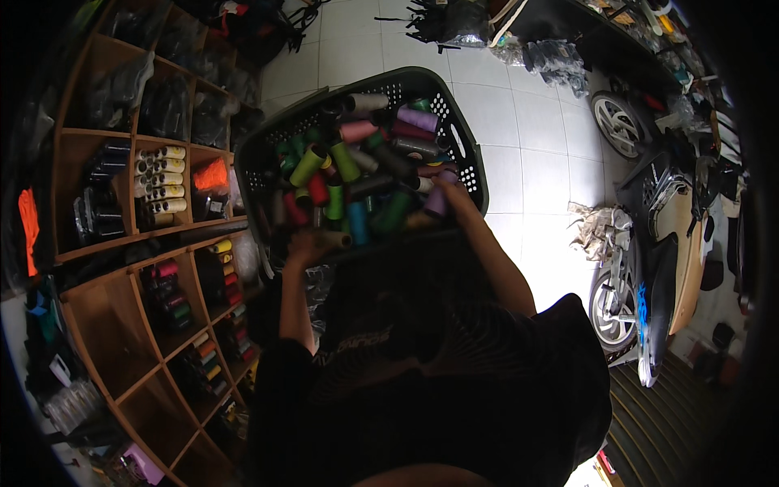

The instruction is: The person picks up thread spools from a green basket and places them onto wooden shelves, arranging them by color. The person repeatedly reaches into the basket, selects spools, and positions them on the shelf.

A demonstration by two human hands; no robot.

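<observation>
The dark plastic laundry basket [466, 154], heaped with thread spools [357, 174] of green, pink, purple, red and blue, sat held up in front of the person, its long axis running from near left to far right across the view. Both hands met it along its near rim. The left hand [307, 243] was curled at the near-left part of the rim, its fingers closed beside a tan spool [334, 239] lying on its side there; whether it gripped the spool, the rim or both could not be told. The right hand [446, 193] was at the near-right part of the rim, fingers folded down among the spools next to a purple spool [436, 200], so its grip was likewise hidden. The two hands were about equally near the load, one at each end of the near edge. To the left stood wooden cubby shelves [122, 243] stocked with more spools; white floor tiles [535, 138] lay beyond, and a parked motorbike [649, 268] stood at the right.
</observation>
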